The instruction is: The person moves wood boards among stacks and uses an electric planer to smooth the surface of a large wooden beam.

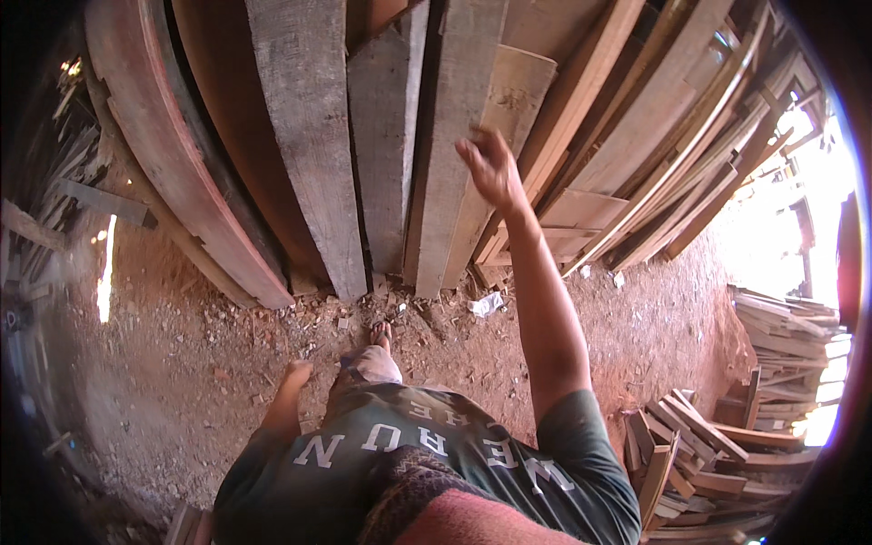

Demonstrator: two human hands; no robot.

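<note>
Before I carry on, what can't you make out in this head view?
All in the head view:
Left hand: too small and curled to tell whether it holds anything.
Right hand: seen from one angle only, so contact with the boards behind it is unclear.
Boards' upper ends: cut off by the top edge.
Second foot: hidden by the body and shirt.
White scrap on the ground: too small to identify.
Far right background: washed out by glare.
</note>
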